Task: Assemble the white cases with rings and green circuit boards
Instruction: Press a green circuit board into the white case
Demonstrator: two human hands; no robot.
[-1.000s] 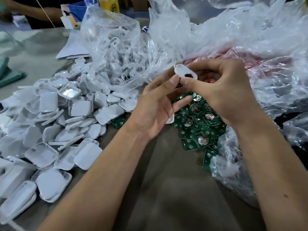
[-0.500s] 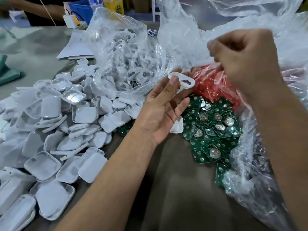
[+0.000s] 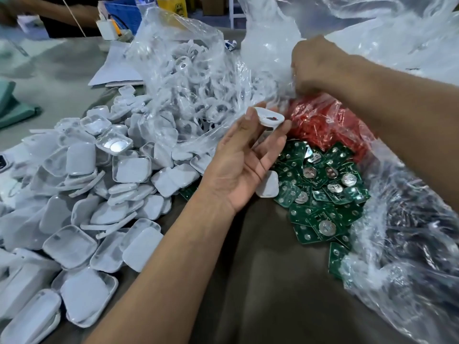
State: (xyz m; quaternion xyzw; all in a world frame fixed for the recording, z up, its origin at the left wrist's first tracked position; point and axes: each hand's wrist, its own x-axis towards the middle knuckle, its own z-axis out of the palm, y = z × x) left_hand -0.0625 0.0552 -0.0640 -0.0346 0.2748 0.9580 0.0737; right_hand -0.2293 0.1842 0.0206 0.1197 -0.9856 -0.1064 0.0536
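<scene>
Two hands up | left hand (image 3: pixel 242 167) pinches white case (image 3: pixel 269 119) at fingertips, above green circuit boards (image 3: pixel 320 192) | right hand (image 3: pixel 316 68) reaches into clear bag (image 3: pixel 270 60); its grip cannot be told | loose cases (image 3: pixel 104 184) heaped left on surface (image 3: pixel 273 281)

No legible text was found anywhere in the head view. The green circuit boards (image 3: pixel 320 194) carried pale markings near their round metal contacts, but these were too small and blurred to read as letters or numbers. A yellow container (image 3: pixel 173 6) at the far edge of the surface (image 3: pixel 260 281) showed a dark printed figure, not resolvable as a word or brand. A dark patch with pale marks at the far left edge (image 3: pixel 3 162) was likewise unreadable. The white cases (image 3: pixel 131 170) showed no readable print.
</scene>
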